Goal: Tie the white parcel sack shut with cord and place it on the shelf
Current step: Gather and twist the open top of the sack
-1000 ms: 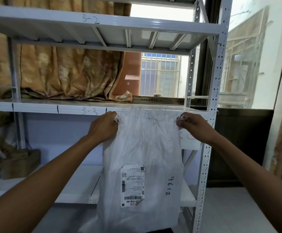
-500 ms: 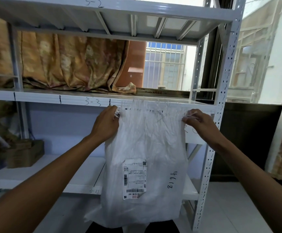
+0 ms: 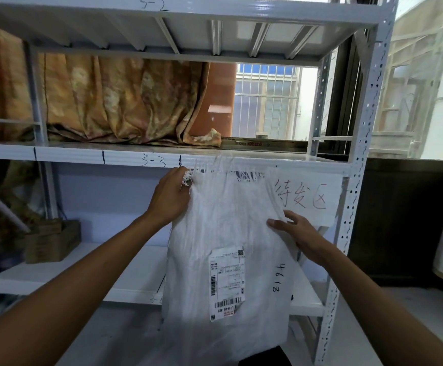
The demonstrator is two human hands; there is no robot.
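The white woven parcel sack (image 3: 228,228) hangs in front of the white metal shelf (image 3: 82,157), its frayed top edge level with the middle board marked 3-3. A shipping label (image 3: 227,282) and the handwritten number 4618 are on its front. My left hand (image 3: 170,196) pinches the sack's top left corner and holds it up. My right hand (image 3: 298,233) is lower down, fingers spread against the sack's right side, with nothing clasped in it. No cord is in view.
A paper sign with red writing (image 3: 305,196) hangs on the shelf's right end behind the sack. An orange curtain (image 3: 114,101) drapes behind the middle board. A brown cardboard box (image 3: 52,240) stands on the lower board at left. A window lies to the right.
My right hand has let go of the sack's top right corner and dropped to its right side. That corner has sagged, uncovering the paper sign. The left hand keeps its hold.
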